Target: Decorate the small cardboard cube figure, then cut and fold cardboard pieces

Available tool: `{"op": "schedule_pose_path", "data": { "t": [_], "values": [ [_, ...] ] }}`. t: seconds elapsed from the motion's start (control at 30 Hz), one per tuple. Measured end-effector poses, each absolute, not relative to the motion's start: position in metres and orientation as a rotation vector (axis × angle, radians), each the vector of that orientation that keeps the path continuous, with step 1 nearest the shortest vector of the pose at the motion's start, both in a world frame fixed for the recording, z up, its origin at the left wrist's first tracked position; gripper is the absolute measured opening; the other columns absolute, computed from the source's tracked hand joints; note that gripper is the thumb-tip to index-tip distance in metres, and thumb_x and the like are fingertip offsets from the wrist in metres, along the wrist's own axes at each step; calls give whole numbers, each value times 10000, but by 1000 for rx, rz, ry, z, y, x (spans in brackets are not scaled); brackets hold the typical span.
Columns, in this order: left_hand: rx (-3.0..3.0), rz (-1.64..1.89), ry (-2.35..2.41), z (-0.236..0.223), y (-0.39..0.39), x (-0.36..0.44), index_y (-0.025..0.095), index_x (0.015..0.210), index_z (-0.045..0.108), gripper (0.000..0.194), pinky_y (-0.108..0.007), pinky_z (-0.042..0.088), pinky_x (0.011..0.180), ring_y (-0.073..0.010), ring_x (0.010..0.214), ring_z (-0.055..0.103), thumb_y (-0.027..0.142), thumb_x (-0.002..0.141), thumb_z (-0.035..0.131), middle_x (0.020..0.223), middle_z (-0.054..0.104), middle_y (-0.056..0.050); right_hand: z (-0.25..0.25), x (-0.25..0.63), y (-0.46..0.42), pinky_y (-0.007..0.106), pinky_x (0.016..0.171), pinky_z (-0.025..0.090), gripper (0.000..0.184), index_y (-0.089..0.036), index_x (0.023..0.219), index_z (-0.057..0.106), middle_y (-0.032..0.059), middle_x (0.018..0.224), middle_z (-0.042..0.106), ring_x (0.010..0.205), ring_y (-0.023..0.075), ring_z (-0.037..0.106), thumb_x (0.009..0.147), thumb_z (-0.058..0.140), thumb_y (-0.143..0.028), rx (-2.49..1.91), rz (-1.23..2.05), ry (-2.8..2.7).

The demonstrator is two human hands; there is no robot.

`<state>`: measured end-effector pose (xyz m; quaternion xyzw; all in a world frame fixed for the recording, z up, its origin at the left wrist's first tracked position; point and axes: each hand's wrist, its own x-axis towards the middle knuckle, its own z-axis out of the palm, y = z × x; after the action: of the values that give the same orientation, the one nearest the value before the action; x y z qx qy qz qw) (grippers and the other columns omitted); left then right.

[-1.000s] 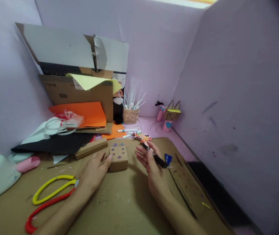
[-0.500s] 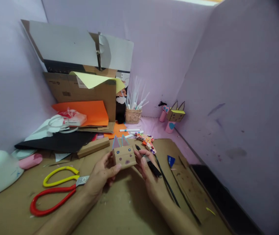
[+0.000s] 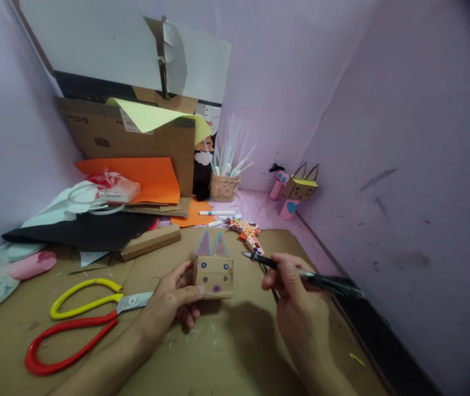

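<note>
Left hand (image 3: 178,297) holds eared box (image 3: 215,276) by side. Right hand (image 3: 298,300) pinches black pointed tool (image 3: 268,261), tip past fingers, apart from box. Best keep box still, fingers clear.

3 lilac walls (image 3: 276,71) stand close — the right wall (image 3: 424,165) smudged.

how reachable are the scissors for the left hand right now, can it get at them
Probably not freely: the left hand is holding the cardboard box, though the scissors lie close by, mostly uncovered.
</note>
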<state>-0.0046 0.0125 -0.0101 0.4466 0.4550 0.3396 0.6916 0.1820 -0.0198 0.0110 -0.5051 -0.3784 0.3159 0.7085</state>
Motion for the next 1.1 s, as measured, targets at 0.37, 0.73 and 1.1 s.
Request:
{"op": "schedule_pose_path", "data": {
  "t": [0.37,0.73,1.1],
  "values": [
    [994,773,1031,-8,12,-4,141,1256,370,713,-196,437,350,-81,455,539,317,642,686,1036,629,-128,10,181,-22,191,465,395,214,-196,905,660,-49,473,528,440,88,493,768,569,-333,-983,807,-871],
    [969,810,1038,-12,15,-3,142,1239,369,745,-219,453,351,-91,435,550,327,606,714,1001,635,-120,6,174,-21,220,476,446,118,-195,770,666,5,602,644,519,134,582,661,651,-238,-1221,735,-1206],
    [955,812,1031,-14,13,-5,134,1271,321,797,-226,460,356,-98,451,550,321,607,721,990,635,-126,-5,176,-17,207,424,309,349,-200,597,461,-58,476,434,436,90,395,830,492,-459,-1319,710,-1157]
  ]
}}
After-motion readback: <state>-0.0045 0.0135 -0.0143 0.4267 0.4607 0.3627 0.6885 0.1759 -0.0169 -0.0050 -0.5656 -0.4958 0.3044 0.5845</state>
